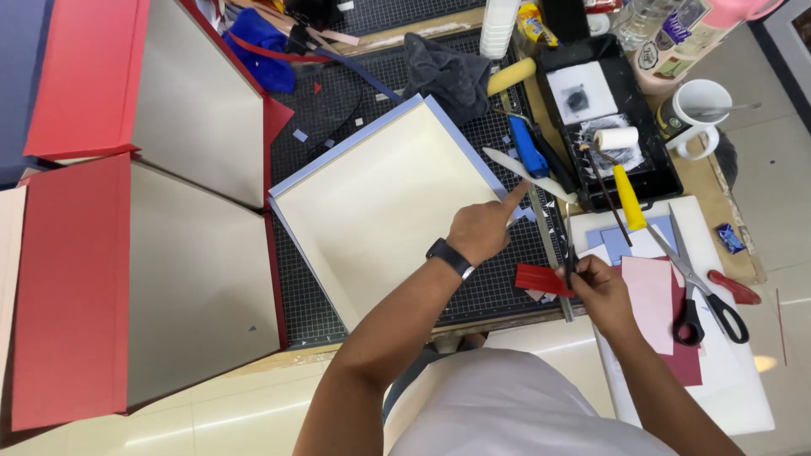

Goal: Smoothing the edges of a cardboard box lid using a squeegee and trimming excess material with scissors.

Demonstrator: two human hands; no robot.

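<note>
— What is your right hand [601,291] doing?

— Your right hand is close to you, at the edge of the cutting mat [498,291]. It is closed around a thin dark tool [570,253] that stands up from your fist. A small red strip [541,279] lies on the mat, touching your fingers. I cannot tell if you hold the strip too.

— And your left hand [481,230]?

— It is a bit farther out. It holds nothing. The fingers are curled in and one finger points out. That finger touches a flat cream paper knife [528,175] that lies just off the corner of the big cream board with a pale blue edge [380,203].

— What is next to your right hand?

— A pink sheet [652,300] on a dark red one, and scissors with black and red handles [710,300], all on a white board [735,380].

— What is farther away?

— A black tray [663,181] with a small roller with a yellow handle [623,181]. Past it stands a white mug [701,114]. A grey cloth [443,76] lies at the far end of the mat. On your left are big red and cream folded boards [144,279].
</note>
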